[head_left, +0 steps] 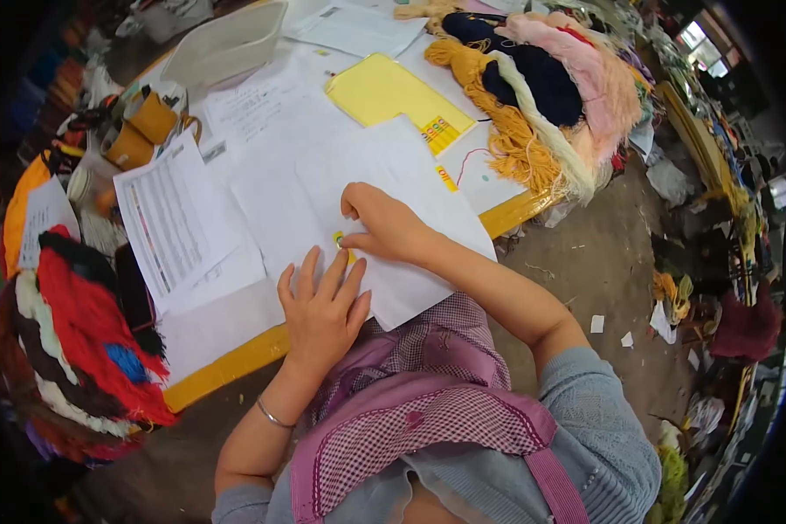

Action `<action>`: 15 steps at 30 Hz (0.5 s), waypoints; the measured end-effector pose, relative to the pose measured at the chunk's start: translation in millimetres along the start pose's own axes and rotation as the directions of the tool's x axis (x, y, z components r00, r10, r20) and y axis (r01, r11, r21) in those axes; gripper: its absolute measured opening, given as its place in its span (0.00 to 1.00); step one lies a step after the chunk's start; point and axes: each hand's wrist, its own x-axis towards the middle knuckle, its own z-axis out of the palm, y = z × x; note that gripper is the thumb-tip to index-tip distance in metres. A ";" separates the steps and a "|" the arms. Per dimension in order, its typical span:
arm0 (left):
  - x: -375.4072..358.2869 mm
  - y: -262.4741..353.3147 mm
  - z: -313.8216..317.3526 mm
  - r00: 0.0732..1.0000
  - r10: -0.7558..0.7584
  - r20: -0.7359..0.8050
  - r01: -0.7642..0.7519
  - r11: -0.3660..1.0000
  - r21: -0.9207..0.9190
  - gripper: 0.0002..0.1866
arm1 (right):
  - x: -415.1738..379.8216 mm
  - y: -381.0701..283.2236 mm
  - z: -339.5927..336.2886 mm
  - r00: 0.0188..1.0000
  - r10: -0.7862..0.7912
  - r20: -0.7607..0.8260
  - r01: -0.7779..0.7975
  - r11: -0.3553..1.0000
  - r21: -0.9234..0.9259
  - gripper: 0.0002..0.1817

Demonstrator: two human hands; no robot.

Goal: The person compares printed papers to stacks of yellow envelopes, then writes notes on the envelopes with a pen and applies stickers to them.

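Observation:
A large white paper sheet (384, 183) lies at the table's near edge, under both my hands. My left hand (323, 306) rests on it with fingers spread, holding nothing. One of its fingertips comes close to a small yellow-green sticker (339, 236) on the sheet. My right hand (386, 225) is closed, its fingers curled and its thumb stretched to the sticker's edge. Whether anything sits inside those curled fingers is hidden. Another small yellow piece (351, 258) shows partly between the two hands.
Printed sheets (170, 218) lie to the left beside red yarn (96, 323). Farther back are a yellow sheet (384, 87), a plastic tub (227, 44) and brown tape rolls (140, 131). Yarn skeins (533, 79) heap at the far right. Paper scraps (597, 324) dot the floor.

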 end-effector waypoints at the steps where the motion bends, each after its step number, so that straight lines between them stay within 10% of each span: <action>1: 0.9 0.0 -2.1 1.000 -0.008 0.019 0.008 1.000 0.010 0.21 | -1.0 2.5 -1.8 0.999 -0.036 0.034 0.034 0.998 0.059 0.26; 10: 94.6 -44.8 -34.9 0.981 -0.188 0.055 0.181 0.763 -0.620 0.08 | -6.0 -6.2 -15.8 0.986 -0.165 0.025 0.165 0.986 0.020 0.22; 12: 124.3 -44.2 -33.6 0.987 -0.130 0.098 0.163 0.793 -0.587 0.09 | -3.3 -1.5 -35.2 0.985 0.164 0.045 -0.170 0.926 0.337 0.12; 15: 158.8 -49.0 2.0 0.988 -0.087 0.128 0.150 0.731 -0.665 0.09 | 10.3 63.5 -80.8 0.890 0.057 -0.453 -0.138 0.979 -0.147 0.10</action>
